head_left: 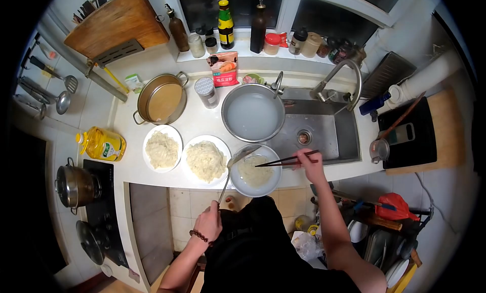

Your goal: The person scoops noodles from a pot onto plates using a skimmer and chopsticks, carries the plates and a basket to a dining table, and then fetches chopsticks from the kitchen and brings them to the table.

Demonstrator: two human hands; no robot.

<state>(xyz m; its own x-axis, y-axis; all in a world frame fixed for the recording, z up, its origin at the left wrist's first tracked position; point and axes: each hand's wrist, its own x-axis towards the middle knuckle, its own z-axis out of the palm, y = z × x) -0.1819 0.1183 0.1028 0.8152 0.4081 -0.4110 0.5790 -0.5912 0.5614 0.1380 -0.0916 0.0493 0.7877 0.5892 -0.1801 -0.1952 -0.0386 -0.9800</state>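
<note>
My left hand (208, 223), a bead bracelet at its wrist, is closed round the long handle of a metal ladle (244, 154), whose head lies over the rim of a bowl. In my right hand (308, 165) are dark chopsticks (283, 162), their tips at the pale noodles (253, 172) in that bowl (274, 179). Just left of it stands a white plate (226, 147) heaped with noodles (206, 161), and farther left a second plate (147, 164) with more noodles (162, 149). A large metal basin (254, 113) of cloudy water sits behind the bowl, partly over the sink.
The sink (329, 138) with its faucet (349, 65) lies to the right. An empty-looking steel pot (162, 99), a shaker can (207, 93) and a red-and-white packet (224, 70) stand at the back. Left are an oil bottle (104, 143) and a lidded pot (76, 185) on the stove.
</note>
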